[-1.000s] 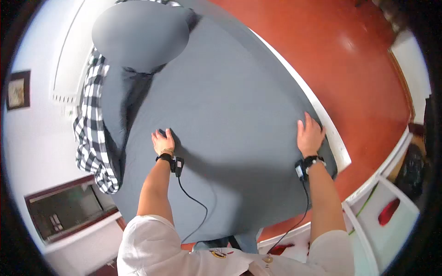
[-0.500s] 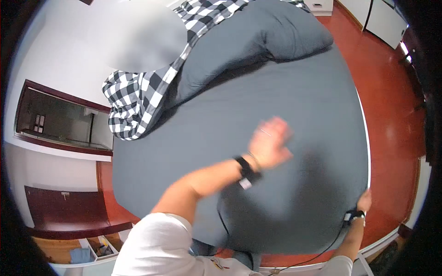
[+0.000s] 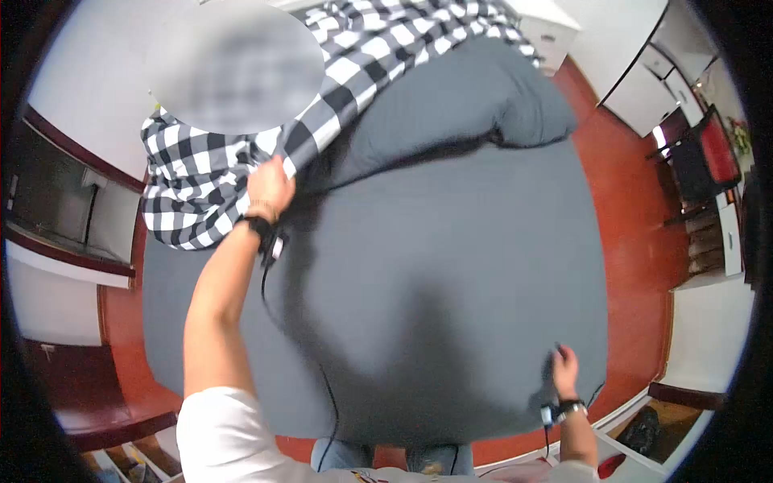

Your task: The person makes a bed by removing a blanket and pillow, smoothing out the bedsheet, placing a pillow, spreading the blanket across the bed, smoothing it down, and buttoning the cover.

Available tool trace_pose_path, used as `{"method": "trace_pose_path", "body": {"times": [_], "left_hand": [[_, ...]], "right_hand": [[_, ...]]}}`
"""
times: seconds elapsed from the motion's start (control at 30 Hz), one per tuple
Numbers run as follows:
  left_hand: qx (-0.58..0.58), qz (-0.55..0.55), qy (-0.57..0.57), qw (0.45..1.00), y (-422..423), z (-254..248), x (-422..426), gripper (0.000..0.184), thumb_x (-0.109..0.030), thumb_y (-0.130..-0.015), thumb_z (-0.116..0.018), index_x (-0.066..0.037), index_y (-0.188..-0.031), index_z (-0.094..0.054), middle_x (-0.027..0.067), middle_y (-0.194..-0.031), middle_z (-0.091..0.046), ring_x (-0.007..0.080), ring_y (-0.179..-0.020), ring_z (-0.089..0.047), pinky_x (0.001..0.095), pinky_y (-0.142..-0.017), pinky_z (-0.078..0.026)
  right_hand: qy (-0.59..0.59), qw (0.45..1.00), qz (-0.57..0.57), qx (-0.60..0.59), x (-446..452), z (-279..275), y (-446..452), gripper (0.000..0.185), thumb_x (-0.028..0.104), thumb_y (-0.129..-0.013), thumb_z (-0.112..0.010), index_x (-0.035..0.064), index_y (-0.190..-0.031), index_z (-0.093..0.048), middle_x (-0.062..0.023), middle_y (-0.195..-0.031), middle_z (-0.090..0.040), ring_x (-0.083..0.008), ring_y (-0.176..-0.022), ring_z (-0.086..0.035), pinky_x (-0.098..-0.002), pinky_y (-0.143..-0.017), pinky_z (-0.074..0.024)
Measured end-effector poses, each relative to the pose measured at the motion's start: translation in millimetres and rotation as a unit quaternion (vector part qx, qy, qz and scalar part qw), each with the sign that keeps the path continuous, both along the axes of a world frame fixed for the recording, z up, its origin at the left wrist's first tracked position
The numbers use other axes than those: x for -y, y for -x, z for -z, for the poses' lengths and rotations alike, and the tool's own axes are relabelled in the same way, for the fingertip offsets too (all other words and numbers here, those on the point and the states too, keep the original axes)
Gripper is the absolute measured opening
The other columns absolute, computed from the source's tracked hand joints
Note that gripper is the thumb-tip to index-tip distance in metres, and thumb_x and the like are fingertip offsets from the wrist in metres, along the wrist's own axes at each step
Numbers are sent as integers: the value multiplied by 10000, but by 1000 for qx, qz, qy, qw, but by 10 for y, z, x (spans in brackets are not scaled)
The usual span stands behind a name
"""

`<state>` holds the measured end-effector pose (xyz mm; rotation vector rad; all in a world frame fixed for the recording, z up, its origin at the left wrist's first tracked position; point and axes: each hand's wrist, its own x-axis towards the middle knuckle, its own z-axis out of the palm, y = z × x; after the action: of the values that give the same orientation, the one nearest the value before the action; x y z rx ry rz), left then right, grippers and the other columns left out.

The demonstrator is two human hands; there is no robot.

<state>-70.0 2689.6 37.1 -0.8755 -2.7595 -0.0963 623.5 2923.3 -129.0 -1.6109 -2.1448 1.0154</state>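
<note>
Gripping a checked blanket point(image 3: 352, 82), left hand point(image 3: 272, 187), fingers curled; right hand point(image 3: 566, 372) over gray bed point(image 3: 459, 233), finger spread hard to tell.

Floor: glossy red-brown, broad down the right point(image 3: 636, 282), narrower strip at left. Plain white wall point(image 3: 80, 64), upper left. Dark-brown-framed rectangular opening, glassy and dim inside point(image 3: 48, 189), left edge; dark brown flat panel point(image 3: 76, 382) below it. White drawer cabinet point(image 3: 551, 40), top, right of centre. White flat-fronted cupboard point(image 3: 640, 101), upper right; beside it a black chair with red back point(image 3: 713, 157). White open-topped compartments point(image 3: 672, 463), lower right. Light soft; blurred shadows mid-frame.
</note>
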Motion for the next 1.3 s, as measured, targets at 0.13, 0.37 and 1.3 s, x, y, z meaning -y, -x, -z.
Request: {"method": "trace_pose_path", "body": {"times": [0.13, 0.37, 1.3], "left_hand": [[45, 220, -55, 973, -1678, -1109, 891, 179, -175, -716, -596, -12, -770, -543, 195, -654, -576, 385, -629, -573, 467, -589, -458], [504, 22, 286, 814, -3716, -1579, 4809, 308, -342, -717, -639, -85, -887, -643, 194, -824, -633, 335, -791, -626, 431, -681, -485], [304, 193, 350, 865, -4278, -636, 1952, 201, -198, -684, -611, -87, -852, -599, 132, -848, -653, 319, -814, -636, 416, -687, -500]], "right_hand": [[267, 914, -85, -293, 212, -642, 2022, 487, 296, -911, -558, 34, -1300, -428, -62, -1089, -581, -133, -962, -545, -262, -845, -445], [530, 587, 11, -612, 650, -1838, 2926, 1027, 803, -723, -370, 208, -1459, 30, -206, -1482, -167, -366, -1347, -227, -535, -1074, -150], [26, 925, 332, -185, -482, -1190, -2817, 573, 256, -831, -638, -92, -1236, -427, -184, -1179, -535, -251, -1068, -502, -372, -939, -386]]}}
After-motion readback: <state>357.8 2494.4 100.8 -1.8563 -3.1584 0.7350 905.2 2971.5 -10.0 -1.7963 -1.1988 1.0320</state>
